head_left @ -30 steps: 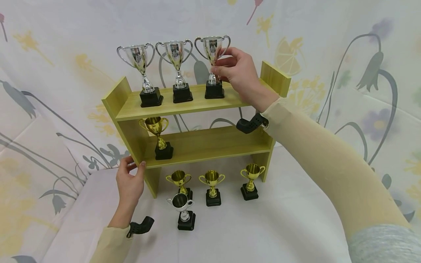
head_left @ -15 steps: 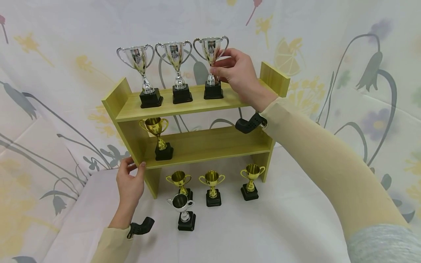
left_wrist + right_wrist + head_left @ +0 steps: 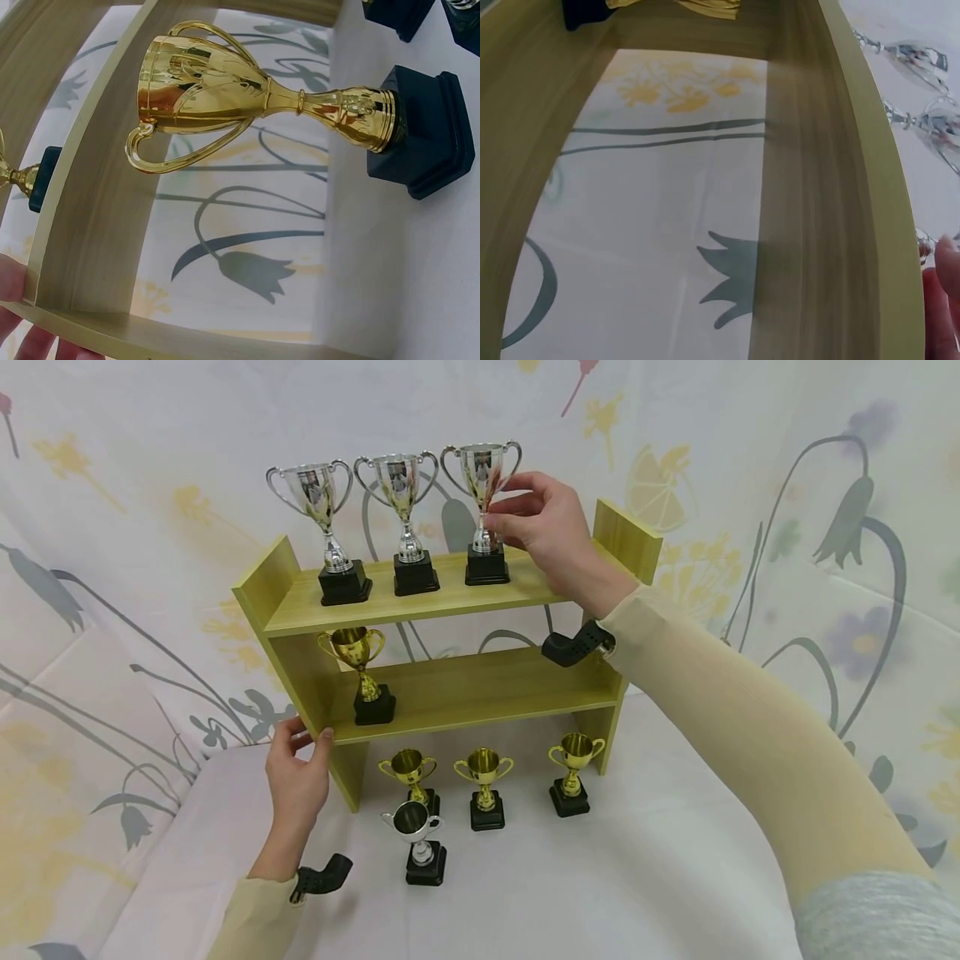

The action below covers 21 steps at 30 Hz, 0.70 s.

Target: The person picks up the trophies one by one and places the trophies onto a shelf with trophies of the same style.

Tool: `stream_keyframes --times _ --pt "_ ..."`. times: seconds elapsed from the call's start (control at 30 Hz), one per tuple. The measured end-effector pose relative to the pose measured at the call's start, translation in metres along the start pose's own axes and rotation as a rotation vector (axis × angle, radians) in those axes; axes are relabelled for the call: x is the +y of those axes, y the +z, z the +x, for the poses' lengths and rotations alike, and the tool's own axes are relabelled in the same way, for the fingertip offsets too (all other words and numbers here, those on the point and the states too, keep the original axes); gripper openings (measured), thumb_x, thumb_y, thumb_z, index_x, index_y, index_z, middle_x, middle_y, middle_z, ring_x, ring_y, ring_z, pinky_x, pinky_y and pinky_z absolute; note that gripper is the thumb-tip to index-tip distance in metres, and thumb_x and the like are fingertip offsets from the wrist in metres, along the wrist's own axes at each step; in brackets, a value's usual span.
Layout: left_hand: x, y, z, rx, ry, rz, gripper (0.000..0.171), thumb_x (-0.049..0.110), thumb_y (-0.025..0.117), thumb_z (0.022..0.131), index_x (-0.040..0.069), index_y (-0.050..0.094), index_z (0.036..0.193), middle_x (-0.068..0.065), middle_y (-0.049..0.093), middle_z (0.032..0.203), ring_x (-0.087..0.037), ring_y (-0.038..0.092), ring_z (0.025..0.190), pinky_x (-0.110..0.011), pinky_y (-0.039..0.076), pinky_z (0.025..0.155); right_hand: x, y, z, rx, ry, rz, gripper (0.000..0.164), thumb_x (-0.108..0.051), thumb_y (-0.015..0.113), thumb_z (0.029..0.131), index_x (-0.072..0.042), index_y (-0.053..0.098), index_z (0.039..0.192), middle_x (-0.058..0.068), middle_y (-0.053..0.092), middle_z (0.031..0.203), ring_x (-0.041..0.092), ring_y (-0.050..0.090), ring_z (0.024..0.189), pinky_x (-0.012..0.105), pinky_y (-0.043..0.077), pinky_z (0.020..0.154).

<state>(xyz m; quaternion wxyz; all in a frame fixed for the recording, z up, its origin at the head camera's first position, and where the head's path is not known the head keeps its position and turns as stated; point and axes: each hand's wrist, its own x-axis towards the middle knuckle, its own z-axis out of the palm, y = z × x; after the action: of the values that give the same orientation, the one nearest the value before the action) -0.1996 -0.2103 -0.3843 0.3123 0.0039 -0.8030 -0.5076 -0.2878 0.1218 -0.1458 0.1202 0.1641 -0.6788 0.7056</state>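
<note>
My right hand (image 3: 551, 531) pinches the stem of a silver trophy cup (image 3: 483, 468), whose black base stands on the top board at the right end of a row. Two matching silver trophies, one at the left (image 3: 315, 497) and one in the middle (image 3: 400, 485), stand upright beside it. My left hand (image 3: 297, 781) grips the left side of the wooden shelf (image 3: 480, 697), thumb at the front edge of the middle board. In the left wrist view, its fingertips (image 3: 37, 345) show at that edge. One gold trophy (image 3: 363, 668) stands at the left of the middle board.
Below the shelf, on the white cloth, stand gold trophies at left (image 3: 407, 766), centre (image 3: 483, 768) and right (image 3: 574, 752). A smaller silver trophy (image 3: 412, 822) stands in front of the left one. A flower-printed cloth (image 3: 712, 460) hangs behind.
My right hand and the silver trophy it pinches have shifted very slightly left along the top board. The left hand and the other trophies have stayed put.
</note>
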Motion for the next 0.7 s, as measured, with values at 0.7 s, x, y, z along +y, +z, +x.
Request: stream_keyframes --times 0.7 --pt "0.001 -0.001 0.001 -0.003 -0.015 -0.001 0.031 0.010 0.060 0.097 -0.003 0.053 0.124 -0.016 0.056 0.120 -0.029 0.056 0.110 -0.006 0.045 0.070 -0.004 -0.019 -0.019 0.022 -0.005 -0.044 0.039 0.000 0.073 0.088 -0.004 0.061 0.125 0.009 0.068 0.106 0.022 0.065 0.098 0.031 0.054 0.082"
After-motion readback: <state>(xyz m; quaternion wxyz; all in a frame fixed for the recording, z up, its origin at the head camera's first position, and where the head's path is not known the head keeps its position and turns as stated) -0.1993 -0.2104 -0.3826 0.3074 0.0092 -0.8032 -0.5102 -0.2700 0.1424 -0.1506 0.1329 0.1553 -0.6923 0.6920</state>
